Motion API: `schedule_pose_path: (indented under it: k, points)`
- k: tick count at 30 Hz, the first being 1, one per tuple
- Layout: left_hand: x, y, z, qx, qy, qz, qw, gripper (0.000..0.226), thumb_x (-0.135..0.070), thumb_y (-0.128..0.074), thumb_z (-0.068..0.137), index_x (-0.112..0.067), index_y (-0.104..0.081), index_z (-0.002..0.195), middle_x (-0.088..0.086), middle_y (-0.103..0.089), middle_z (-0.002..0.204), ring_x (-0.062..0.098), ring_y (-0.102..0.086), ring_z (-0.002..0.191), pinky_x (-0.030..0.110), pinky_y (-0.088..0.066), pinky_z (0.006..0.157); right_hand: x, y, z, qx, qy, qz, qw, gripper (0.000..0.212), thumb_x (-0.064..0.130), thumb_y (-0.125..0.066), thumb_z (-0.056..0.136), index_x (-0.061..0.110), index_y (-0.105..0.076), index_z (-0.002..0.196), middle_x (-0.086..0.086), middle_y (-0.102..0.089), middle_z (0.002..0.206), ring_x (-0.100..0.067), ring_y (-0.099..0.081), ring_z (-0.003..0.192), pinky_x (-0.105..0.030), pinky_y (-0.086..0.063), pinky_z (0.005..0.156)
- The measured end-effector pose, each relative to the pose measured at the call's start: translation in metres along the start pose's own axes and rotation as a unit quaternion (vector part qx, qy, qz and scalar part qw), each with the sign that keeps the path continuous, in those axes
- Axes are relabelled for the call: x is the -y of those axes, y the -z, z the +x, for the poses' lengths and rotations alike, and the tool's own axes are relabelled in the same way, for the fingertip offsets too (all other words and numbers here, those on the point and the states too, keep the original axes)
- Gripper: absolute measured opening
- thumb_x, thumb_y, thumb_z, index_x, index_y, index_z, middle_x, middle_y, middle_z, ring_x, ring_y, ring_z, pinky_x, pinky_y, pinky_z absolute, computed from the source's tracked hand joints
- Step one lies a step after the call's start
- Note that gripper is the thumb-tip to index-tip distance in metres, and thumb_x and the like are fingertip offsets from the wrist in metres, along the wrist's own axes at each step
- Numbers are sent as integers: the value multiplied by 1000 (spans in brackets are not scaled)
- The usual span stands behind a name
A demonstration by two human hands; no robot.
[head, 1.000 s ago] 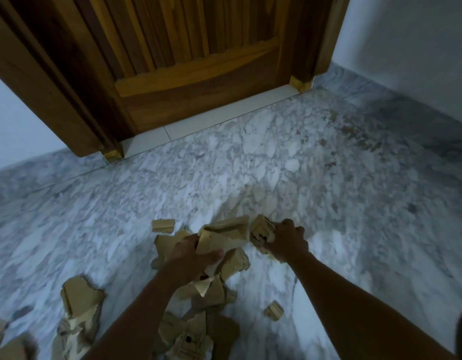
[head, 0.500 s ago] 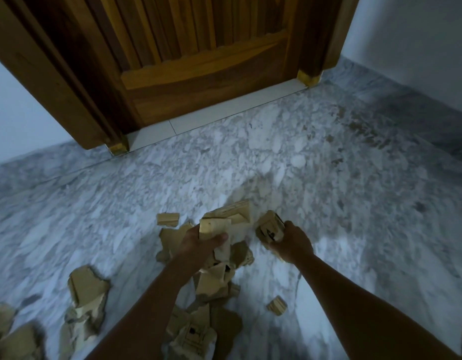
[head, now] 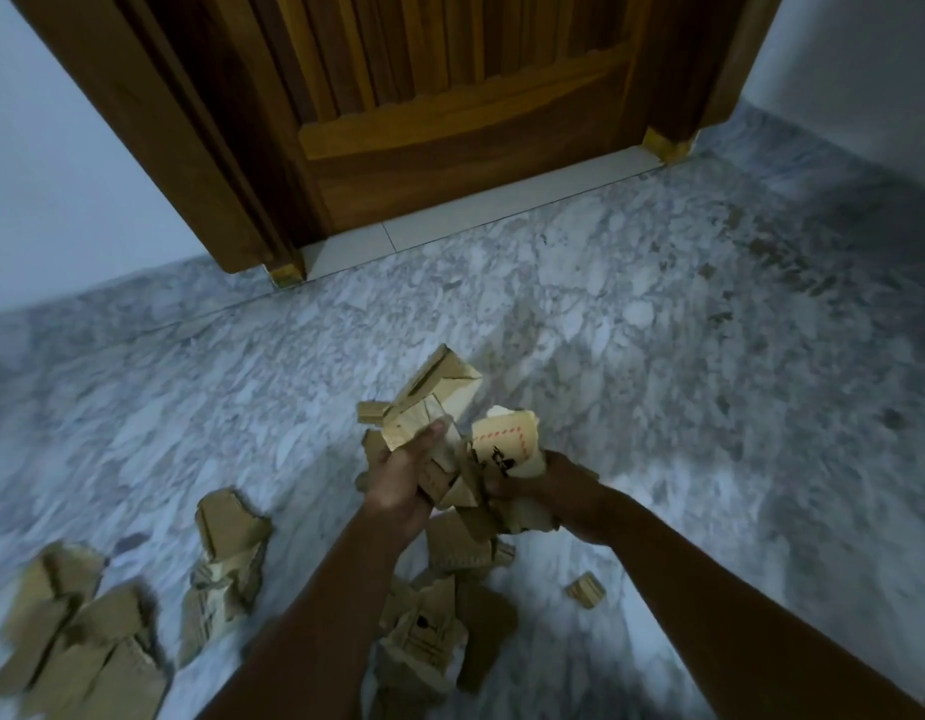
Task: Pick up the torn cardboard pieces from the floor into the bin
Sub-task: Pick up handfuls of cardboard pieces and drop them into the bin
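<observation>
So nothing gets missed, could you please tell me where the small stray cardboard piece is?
In the head view, the small stray cardboard piece lies alone on the marble floor, right of the central pile, just left of the right forearm.

Wooden door (head: 450,122) shut, pale threshold strip (head: 476,210) below; grey marble floor (head: 658,330); white walls (head: 60,174) either side.

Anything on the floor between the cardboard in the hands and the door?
Head view: nothing, only bare marble floor and a pale threshold strip between the held cardboard and the door.
</observation>
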State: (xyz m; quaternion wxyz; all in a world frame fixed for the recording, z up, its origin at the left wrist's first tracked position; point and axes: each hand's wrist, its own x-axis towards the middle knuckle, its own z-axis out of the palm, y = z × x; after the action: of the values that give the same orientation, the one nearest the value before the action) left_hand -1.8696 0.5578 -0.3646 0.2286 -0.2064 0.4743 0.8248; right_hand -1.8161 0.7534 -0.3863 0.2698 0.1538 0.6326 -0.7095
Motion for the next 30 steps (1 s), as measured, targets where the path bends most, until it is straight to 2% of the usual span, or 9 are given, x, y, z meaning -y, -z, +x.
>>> schedule_pose_path:
  k: [2, 5, 8, 14, 18, 22, 26, 28, 30]
  points:
    - [-7, 8, 2, -61, -24, 36, 997, 52, -20, -76, 78, -1, -62, 124, 19, -68, 114, 34, -68, 95, 43, -57, 77, -8, -5, -2, -14, 16, -34, 999, 37, 16, -81, 81, 24, -67, 114, -5, -74, 111, -21, -71, 104, -43, -58, 93]
    - [-23, 24, 1, -110, -57, 148, 981, 28, -16, -76, 83, -7, -70, 109, 16, -74, 104, 32, -72, 89, 43, -58, 75, -7, 12, -15, -49, 5, -232, 972, 47, 19, -81, 81, 22, -56, 121, 0, -63, 116, -18, -62, 108, -33, -52, 90]
    - [-37, 25, -7, -27, -67, 334, 940, 22, -9, -77, 82, -17, -68, 101, 6, -73, 97, 26, -71, 90, 34, -60, 69, 5, 48, -31, -68, -21, -369, 927, 54, 21, -86, 75, 15, -63, 124, -2, -67, 116, -22, -62, 111, -32, -48, 94]
    - [-25, 3, -6, 108, -14, 600, 793, 24, -20, -77, 83, -12, -69, 104, 2, -70, 92, 15, -67, 84, 29, -57, 75, 11, 58, -76, 44, -128, -547, 826, 54, 29, -86, 71, 17, -65, 120, -3, -67, 119, -21, -63, 108, -30, -48, 92]
    - [0, -10, 11, 127, 44, 707, 694, 28, -33, -77, 81, -5, -70, 85, 8, -67, 70, 18, -65, 64, 16, -43, 50, -41, 30, -74, 4, -74, -581, 811, 65, 35, -84, 71, 16, -55, 126, -6, -54, 126, -24, -56, 109, -33, -51, 86]
    - [27, -23, 27, 117, 50, 768, 628, 44, -51, -81, 67, -11, -69, 78, 8, -67, 73, 22, -66, 74, 29, -53, 65, -77, 23, -68, -46, 12, -629, 776, 61, 29, -79, 76, 19, -46, 126, -4, -42, 131, -29, -46, 115, -42, -51, 87]
    - [61, -21, 58, 86, -6, 812, 577, 101, -81, -55, 35, -7, -65, 102, 15, -64, 105, 32, -65, 100, 44, -56, 84, -83, 27, -66, -69, 37, -613, 786, 66, 29, -82, 76, 24, -42, 129, -2, -59, 122, -27, -60, 109, -35, -49, 82]
    - [75, -18, 64, 57, -36, 826, 560, 98, -79, -45, 41, -10, -61, 108, 12, -63, 110, 33, -63, 104, 44, -54, 85, -81, 27, -65, -74, 37, -608, 790, 68, 29, -82, 75, 25, -42, 130, -3, -64, 119, -27, -63, 107, -34, -49, 80]
    - [78, -24, 52, 39, -51, 809, 584, 85, -68, -50, 53, -10, -57, 115, 13, -63, 113, 35, -62, 105, 45, -53, 86, -78, 27, -65, -71, 25, -587, 806, 71, 29, -82, 75, 25, -43, 133, -5, -65, 119, -28, -64, 107, -34, -51, 81]
